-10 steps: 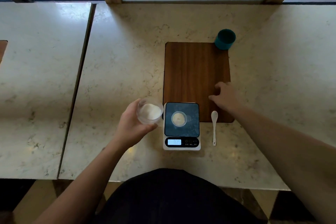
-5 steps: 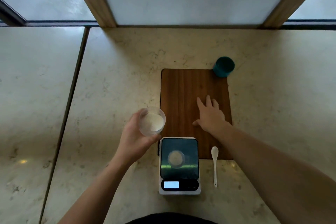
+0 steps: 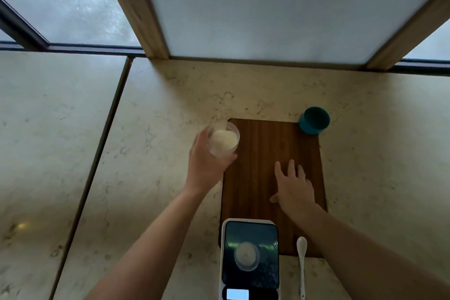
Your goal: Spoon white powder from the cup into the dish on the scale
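Cup (image 3: pixel 222 142) farther out, powder-filled.

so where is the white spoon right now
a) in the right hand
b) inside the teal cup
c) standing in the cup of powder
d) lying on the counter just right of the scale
d: the white spoon lies on the counter beside the scale, while the right hand rests flat and empty on the wooden board and the left hand holds the clear cup of powder.
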